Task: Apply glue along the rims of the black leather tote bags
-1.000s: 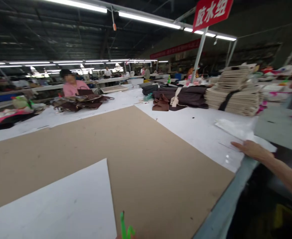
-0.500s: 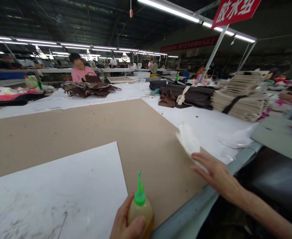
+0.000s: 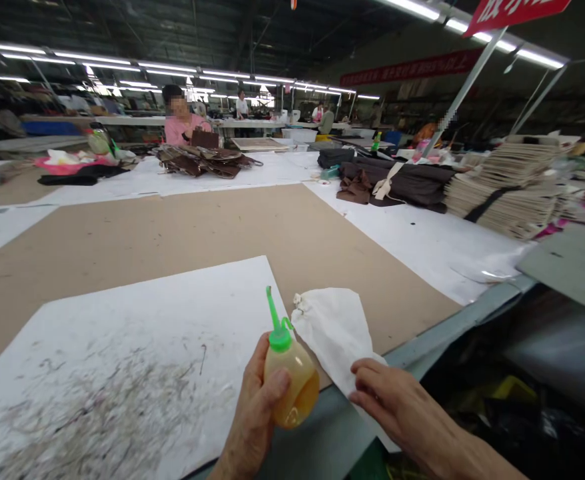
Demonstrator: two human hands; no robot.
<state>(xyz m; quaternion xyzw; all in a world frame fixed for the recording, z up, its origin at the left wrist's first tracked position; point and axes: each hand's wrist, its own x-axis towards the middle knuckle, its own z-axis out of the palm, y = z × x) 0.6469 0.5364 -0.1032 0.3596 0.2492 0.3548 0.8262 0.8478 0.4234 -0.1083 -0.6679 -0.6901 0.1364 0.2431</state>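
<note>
A squeeze bottle (image 3: 292, 387) with a green cap and thin green spout, part full of amber liquid, is gripped by my left hand (image 3: 252, 407) over the table's front edge. The bottle leans slightly, spout up. My right hand (image 3: 397, 407) pinches a white cloth (image 3: 335, 327), whose crumpled, stained far end reaches left over the brown sheet (image 3: 212, 227). Its near end hangs past the table edge. To the left of the bottle lies a white board (image 3: 172, 307), smeared with dark, scraggly marks.
Dark brown folded material (image 3: 397, 183) lies at the back right beside a tall stack of beige pieces (image 3: 507, 187). A pile of brown pieces (image 3: 202, 161) sits at the far side, near a person in pink (image 3: 185, 127). A pink tray (image 3: 72, 163) stands far left.
My right hand has brought the white cloth left and nearer, beside the bottle. My left hand has raised the bottle slightly. The view has shifted left and down.
</note>
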